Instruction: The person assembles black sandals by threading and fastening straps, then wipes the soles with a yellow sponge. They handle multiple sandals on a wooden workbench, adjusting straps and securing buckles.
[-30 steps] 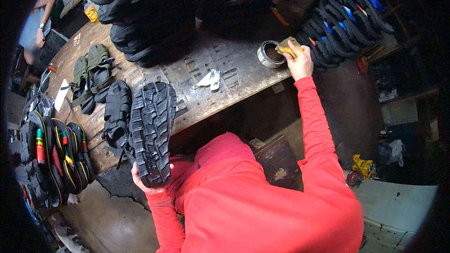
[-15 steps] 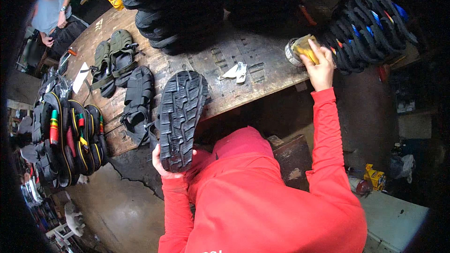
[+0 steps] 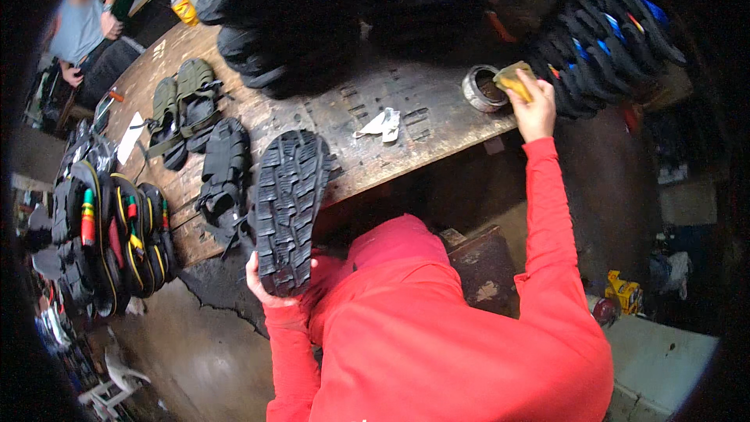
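While left hand [image 3: 264, 285] grips sandal [image 3: 289, 207], right hand [image 3: 533, 105] stretches over tin [image 3: 480, 88].

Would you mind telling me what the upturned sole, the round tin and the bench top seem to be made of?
Black sole: probably matte rubber, going by its deep moulded tread blocks. Round tin: likely metal, with a dull silvery rim. Bench top: looks like bare wooden planks, brown, worn and stained, with seams between the boards.
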`<state>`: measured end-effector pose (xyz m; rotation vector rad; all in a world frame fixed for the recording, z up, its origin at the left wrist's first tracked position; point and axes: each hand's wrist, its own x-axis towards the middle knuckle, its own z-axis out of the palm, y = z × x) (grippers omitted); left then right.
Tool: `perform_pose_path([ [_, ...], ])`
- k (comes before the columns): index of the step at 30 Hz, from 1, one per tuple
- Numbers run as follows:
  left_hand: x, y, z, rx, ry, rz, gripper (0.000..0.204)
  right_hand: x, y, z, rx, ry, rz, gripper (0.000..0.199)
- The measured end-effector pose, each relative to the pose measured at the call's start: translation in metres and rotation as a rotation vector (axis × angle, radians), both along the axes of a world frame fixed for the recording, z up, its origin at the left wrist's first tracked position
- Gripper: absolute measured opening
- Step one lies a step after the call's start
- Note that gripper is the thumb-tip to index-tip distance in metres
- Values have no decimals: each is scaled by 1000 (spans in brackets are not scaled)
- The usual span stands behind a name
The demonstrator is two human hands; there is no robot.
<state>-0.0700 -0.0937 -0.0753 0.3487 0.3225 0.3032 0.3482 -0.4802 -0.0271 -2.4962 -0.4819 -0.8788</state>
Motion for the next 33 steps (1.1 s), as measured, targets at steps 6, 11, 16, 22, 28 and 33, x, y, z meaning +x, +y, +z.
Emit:
perform_pose_path([
  [6, 9, 1, -2, -103, -79, -73, 61, -93, 102, 34, 612, 684, 820, 63],
  [11, 11, 3, 6, -102, -134, -97, 61, -167, 210, 38, 192, 339, 854, 65],
  [16, -1, 7, 9, -56, -166, -37, 62, -223, 222, 56, -99, 198, 1006, 59],
  [22, -15, 1, 14, -78, -121, -51, 65, -142, 257, 72, 91, 376, 797, 46],
  [28, 3, 6, 12, -159, 58, 191, 57, -271, 239, 53, -19, 527, 1152, 61],
  [33, -5, 18, 8, -128, -86, 137, 57, -276, 213, 39, -175, 219, 1034, 36],
])
